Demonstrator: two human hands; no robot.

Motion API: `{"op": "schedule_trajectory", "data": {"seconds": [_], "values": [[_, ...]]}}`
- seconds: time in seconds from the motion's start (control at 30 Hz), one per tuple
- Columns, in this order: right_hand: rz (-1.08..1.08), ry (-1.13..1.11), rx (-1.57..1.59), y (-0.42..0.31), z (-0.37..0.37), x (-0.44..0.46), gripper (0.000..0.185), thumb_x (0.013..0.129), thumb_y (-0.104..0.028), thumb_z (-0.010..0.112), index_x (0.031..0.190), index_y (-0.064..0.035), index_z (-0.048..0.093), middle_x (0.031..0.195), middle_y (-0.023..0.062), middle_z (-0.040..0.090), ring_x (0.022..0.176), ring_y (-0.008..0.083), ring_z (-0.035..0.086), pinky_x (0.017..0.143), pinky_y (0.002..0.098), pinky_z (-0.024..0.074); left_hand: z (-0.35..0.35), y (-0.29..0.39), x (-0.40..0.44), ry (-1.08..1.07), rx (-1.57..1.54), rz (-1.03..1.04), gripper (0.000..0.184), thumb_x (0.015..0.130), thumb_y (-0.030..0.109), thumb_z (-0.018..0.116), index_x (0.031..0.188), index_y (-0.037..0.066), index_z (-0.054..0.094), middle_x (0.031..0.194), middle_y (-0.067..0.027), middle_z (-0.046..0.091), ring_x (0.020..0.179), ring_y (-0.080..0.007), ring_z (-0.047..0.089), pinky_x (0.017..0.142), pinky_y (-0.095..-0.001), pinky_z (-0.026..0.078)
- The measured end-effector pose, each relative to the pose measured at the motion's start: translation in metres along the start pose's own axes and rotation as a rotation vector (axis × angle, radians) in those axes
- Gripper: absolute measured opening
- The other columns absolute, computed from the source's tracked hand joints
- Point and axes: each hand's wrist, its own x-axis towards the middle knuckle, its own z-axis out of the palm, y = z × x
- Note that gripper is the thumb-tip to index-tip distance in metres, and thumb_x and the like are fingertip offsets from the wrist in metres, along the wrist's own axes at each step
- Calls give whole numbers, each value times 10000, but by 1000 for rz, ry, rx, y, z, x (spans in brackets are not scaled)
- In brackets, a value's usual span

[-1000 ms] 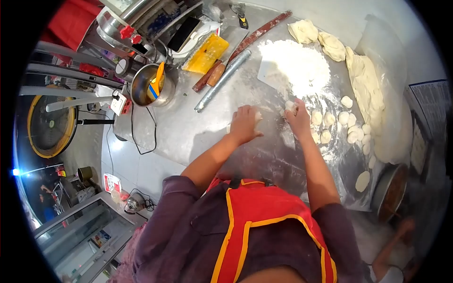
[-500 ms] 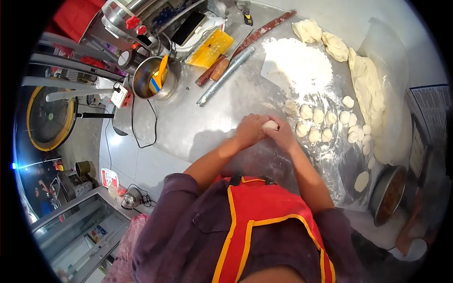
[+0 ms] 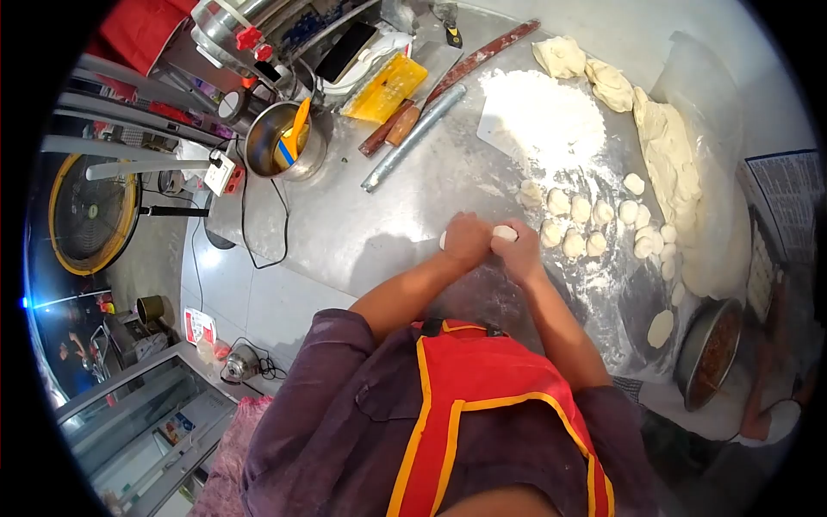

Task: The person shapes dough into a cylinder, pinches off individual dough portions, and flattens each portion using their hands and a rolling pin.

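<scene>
My left hand (image 3: 468, 241) is closed, knuckles up, above the steel table (image 3: 336, 220). A bit of pale dough (image 3: 443, 240) pokes out on its left side. Right beside it, my right hand (image 3: 520, 255) is closed round a small piece of dough (image 3: 505, 233), whose top shows between thumb and fingers. The hands are close together. To their right, several floured dough balls (image 3: 581, 209) lie in loose rows, the nearest just past my right hand. A flattened dough round (image 3: 660, 329) rests farther right.
A flour heap (image 3: 551, 121) and a long dough mass (image 3: 668, 155) lie at the back right. Rolling pins (image 3: 413, 138), a yellow scraper-like block (image 3: 385, 89) and a steel pot (image 3: 284, 142) stand back left. At right are a bowl of filling (image 3: 711, 355) and another person's arm (image 3: 762, 388).
My hands, earlier pressed together round one piece of dough, have come slightly apart. Dough now shows at each hand. At the right edge, the other person's arm has shifted.
</scene>
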Motion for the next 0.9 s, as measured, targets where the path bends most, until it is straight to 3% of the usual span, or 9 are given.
{"op": "schedule_trajectory", "data": {"seconds": [0.17,0.27,0.4,0.5,0.53,0.63,0.73,0.83,0.9], "values": [[171,-72,273,-31,-16,-19,191,746,-71,681,929,-17,673,789,29,636,724,100,572,628,255,470,-4,5,6,-63,52,-40,179,772,277,617,682,145,699,718,-106,671,728,-298,645,719,-418,485],[215,-157,487,-45,-32,-36,232,768,-38,690,996,-21,652,831,35,633,737,111,568,640,257,468,-17,-10,19,-226,67,-262,240,772,345,671,782,107,697,774,-119,672,796,-303,645,749,-419,496],[86,-6,149,-30,-45,-13,398,794,-77,699,1162,-6,565,1073,104,620,918,180,599,774,291,481,-33,-28,-2,-71,-139,-181,654,643,401,837,1100,45,533,1105,-152,574,1103,-306,525,888,-415,442],[-426,258,-590,21,-23,10,401,798,-85,680,1172,-1,561,1162,175,588,1034,300,575,887,365,466,-39,-26,-23,159,-82,-209,602,655,356,837,1074,48,532,1159,-156,545,1111,-338,501,900,-422,430],[-294,200,-624,22,-19,10,444,798,-100,668,1214,-8,543,1219,225,548,1125,394,508,972,427,420,-38,-29,-28,157,-73,-231,589,666,342,829,1083,52,531,1140,-163,546,1107,-353,495,897,-427,429],[-219,44,-847,-3,-25,6,499,789,-148,697,1236,-7,525,1242,222,540,1170,391,485,997,438,406,-26,-45,-39,125,-78,-249,528,713,303,797,1095,56,528,1111,-177,552,1089,-377,497,889,-439,430],[-442,96,-698,-34,-21,-4,577,773,-189,730,1273,-3,509,1240,194,564,1140,339,540,962,400,443,-35,-48,-36,16,-217,-148,442,774,277,751,1081,52,527,1114,-177,565,1050,-368,537,866,-441,445],[-105,-232,-62,-42,-10,-1,678,751,-229,757,1327,-11,473,1225,167,581,1045,258,600,897,343,482,-48,-35,-32,-105,-415,-49,401,810,289,713,1070,52,520,1071,-176,590,1006,-366,575,819,-443,468],[-67,-271,58,-33,-4,2,572,752,-217,739,1255,-14,559,1098,146,643,925,189,630,817,301,500,-51,-28,-30,-106,-426,8,398,823,315,695,1058,51,512,1042,-170,606,981,-361,596,790,-444,480]]}}
